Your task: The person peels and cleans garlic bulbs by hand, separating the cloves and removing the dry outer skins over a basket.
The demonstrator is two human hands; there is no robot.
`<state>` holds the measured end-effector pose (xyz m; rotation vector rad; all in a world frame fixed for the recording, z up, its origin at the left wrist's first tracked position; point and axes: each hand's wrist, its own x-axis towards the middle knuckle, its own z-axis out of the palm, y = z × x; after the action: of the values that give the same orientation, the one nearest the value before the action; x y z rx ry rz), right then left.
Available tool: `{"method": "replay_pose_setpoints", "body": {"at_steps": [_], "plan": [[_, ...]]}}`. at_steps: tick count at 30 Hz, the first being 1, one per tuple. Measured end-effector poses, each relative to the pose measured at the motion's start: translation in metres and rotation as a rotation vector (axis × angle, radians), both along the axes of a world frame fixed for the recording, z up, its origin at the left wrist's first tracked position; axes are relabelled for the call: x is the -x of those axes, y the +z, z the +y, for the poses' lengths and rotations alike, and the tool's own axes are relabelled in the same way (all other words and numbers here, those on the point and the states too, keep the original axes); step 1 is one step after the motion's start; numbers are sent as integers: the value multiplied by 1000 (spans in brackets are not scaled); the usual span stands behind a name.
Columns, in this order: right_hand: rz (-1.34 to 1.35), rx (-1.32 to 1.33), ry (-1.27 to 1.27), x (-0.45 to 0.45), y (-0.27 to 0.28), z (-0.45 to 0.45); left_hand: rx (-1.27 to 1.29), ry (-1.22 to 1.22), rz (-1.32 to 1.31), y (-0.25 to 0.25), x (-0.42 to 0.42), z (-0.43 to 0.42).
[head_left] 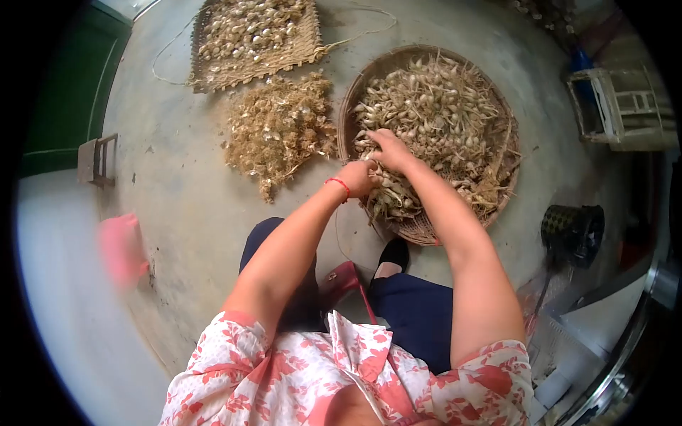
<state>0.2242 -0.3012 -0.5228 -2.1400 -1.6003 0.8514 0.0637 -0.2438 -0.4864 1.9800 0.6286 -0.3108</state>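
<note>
A round woven basket on the floor holds a heap of small pale bulbs with dried stems, garlic by their look. Over its left rim, my left hand, with a red cord around the wrist, is closed with its fingers curled around garlic stems. Close above it, my right hand has its fingers bent round a garlic bulb at the basket's left side. The two hands nearly touch, and what lies between their fingertips is partly hidden.
A pile of dry roots and skins lies left of the basket. Beyond it, a square woven tray holds trimmed bulbs. A wooden stool and a pink object are at left. At right stand a small chair and a dark bin.
</note>
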Motion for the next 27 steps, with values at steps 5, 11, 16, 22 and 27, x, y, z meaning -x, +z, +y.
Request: {"method": "replay_pose_setpoints", "body": {"at_steps": [5,11,16,22,27], "plan": [[45,340,254,5,32,16,-80,145,-9,17,13,25],[-75,682,223,-20,46,26,42,198,-18,20,18,28],[-317,-45,15,-13,44,58,9,252,-10,21,24,32],[59,174,104,-25,4,47,471,459,53,33,26,40],[811,353,-219,-42,67,0,741,690,19,30,-7,21]]}}
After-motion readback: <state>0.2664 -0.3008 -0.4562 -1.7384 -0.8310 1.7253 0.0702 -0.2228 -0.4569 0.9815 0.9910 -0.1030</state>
